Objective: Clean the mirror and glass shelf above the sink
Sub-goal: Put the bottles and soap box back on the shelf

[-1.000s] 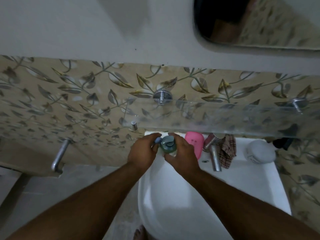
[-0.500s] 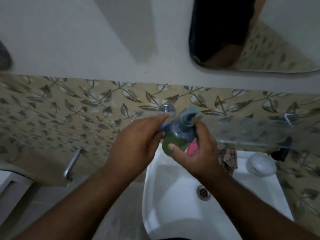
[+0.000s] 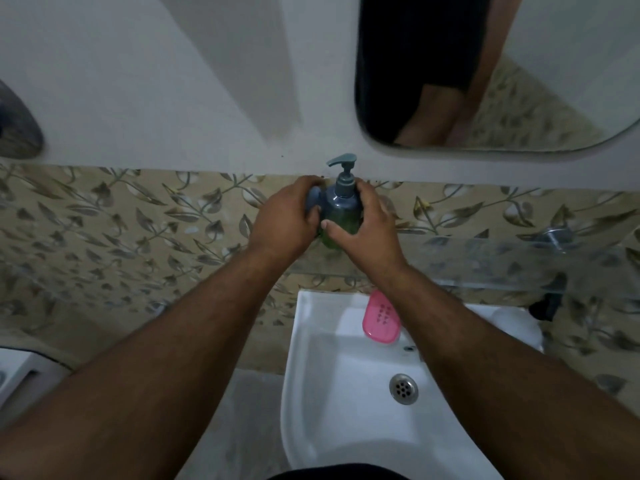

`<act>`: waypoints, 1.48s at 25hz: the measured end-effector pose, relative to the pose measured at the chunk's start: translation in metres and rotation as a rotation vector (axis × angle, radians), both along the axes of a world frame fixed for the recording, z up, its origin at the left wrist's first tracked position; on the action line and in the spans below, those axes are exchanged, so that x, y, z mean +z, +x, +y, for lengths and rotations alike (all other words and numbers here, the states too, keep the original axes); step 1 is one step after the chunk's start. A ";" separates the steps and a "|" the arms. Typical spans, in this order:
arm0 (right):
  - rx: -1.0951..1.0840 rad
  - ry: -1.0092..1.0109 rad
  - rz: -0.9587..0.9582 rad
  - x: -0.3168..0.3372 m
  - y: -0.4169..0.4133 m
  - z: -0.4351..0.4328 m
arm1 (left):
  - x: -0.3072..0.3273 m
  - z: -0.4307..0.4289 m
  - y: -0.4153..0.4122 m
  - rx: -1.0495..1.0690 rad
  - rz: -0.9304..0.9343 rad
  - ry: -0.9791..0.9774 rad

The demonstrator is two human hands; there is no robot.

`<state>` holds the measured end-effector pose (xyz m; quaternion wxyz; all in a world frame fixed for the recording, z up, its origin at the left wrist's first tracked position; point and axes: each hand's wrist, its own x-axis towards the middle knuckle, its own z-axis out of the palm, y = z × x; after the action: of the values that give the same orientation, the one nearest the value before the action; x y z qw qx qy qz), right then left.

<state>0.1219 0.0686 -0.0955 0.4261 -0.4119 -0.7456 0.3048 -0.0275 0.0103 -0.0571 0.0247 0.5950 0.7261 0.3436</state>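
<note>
A blue-grey pump bottle (image 3: pixel 341 206) with green liquid is upright at the left end of the glass shelf (image 3: pixel 485 261). My left hand (image 3: pixel 284 220) curls round its left side, where a small blue-grey part (image 3: pixel 313 200) shows under the fingers. My right hand (image 3: pixel 363 226) grips the bottle's right side, thumb across the front. The mirror (image 3: pixel 519 81) hangs above at the upper right and reflects a dark-clothed person.
A white sink (image 3: pixel 311 393) with a drain (image 3: pixel 403 389) lies below the shelf. A pink soap case (image 3: pixel 381 322) sits on the sink's back rim. A dark object (image 3: pixel 547 306) hangs under the shelf's right part. Leaf-patterned tiles cover the wall.
Both hands have lifted the pump bottle from the sink's back rim up to shelf height. The camera has tilted up, showing more of the mirror.
</note>
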 end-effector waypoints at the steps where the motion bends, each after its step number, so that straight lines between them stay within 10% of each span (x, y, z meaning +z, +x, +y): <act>1: 0.014 -0.002 -0.016 -0.003 0.002 0.001 | -0.004 -0.002 0.000 -0.001 -0.010 -0.002; 11: 0.044 -0.041 -0.076 -0.012 0.020 -0.007 | -0.023 -0.018 -0.002 0.005 -0.212 0.031; 17: -0.047 0.138 0.082 -0.044 0.090 -0.055 | -0.055 -0.077 0.040 -0.106 -0.060 0.406; 20: -0.010 0.080 0.024 -0.091 0.109 -0.078 | -0.089 -0.084 0.088 -0.389 -0.078 0.263; 28: -0.278 0.384 -0.250 -0.108 0.167 -0.062 | -0.209 -0.019 0.090 -0.340 0.159 -0.554; 37: -0.355 0.365 -0.760 -0.062 0.209 0.019 | -0.256 0.014 0.155 -0.258 0.278 -0.586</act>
<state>0.3312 0.0875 -0.1570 0.2336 -0.5340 -0.8084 -0.0821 0.1279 0.0243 -0.3136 0.1385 0.6908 0.7090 0.0303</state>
